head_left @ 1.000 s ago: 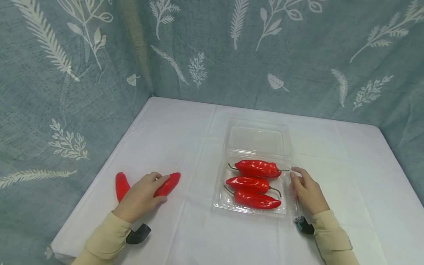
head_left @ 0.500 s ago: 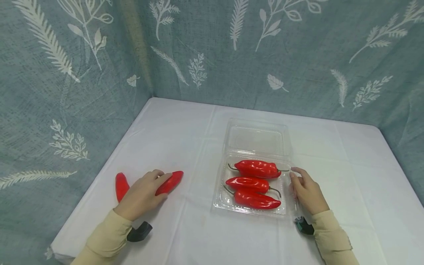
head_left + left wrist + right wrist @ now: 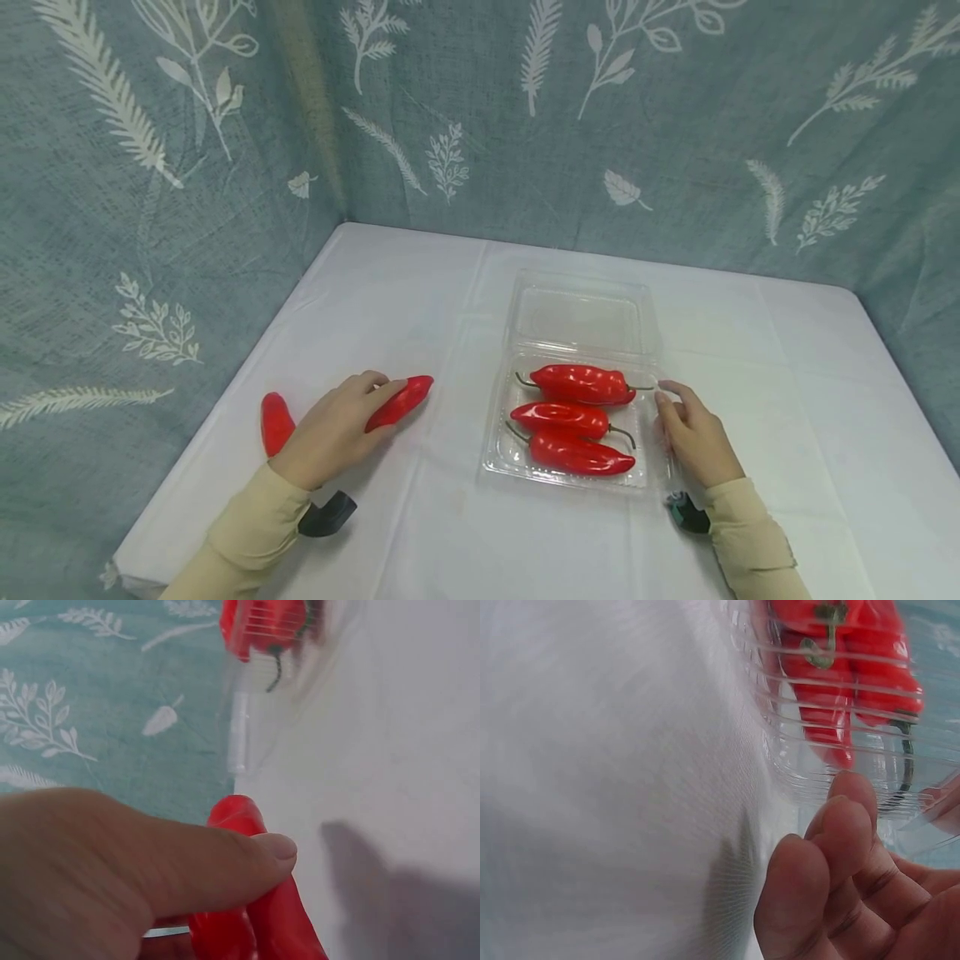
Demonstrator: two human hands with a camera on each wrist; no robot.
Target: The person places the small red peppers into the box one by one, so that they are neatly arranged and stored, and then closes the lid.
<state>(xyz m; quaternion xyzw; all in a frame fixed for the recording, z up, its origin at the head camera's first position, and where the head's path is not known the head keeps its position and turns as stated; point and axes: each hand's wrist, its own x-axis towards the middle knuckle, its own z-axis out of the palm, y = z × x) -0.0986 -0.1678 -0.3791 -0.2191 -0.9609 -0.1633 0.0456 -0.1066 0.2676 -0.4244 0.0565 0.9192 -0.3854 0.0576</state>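
Note:
My left hand (image 3: 337, 429) grips a red chili pepper (image 3: 403, 402) between thumb and fingers, close over the white table. In the left wrist view the thumb lies across the glossy pepper (image 3: 277, 922). Another red pepper (image 3: 275, 421) lies to the left, partly hidden behind that hand. An opened clear plastic clamshell box (image 3: 510, 467) holds several red peppers (image 3: 581, 454) with green stems. At the box's right rim, my right hand (image 3: 697, 437) pinches the edge. Its curled fingers (image 3: 791, 881) are against the ribbed plastic wall in the right wrist view.
The clear lid (image 3: 581, 317) lies folded back behind the box. White cloth covers the table (image 3: 442, 533), and a blue-green curtain (image 3: 480, 125) with white leaf prints hangs along its back and sides.
My left hand has moved right and slightly away from me, carrying the pepper with it. The right hand and the box have stayed in place.

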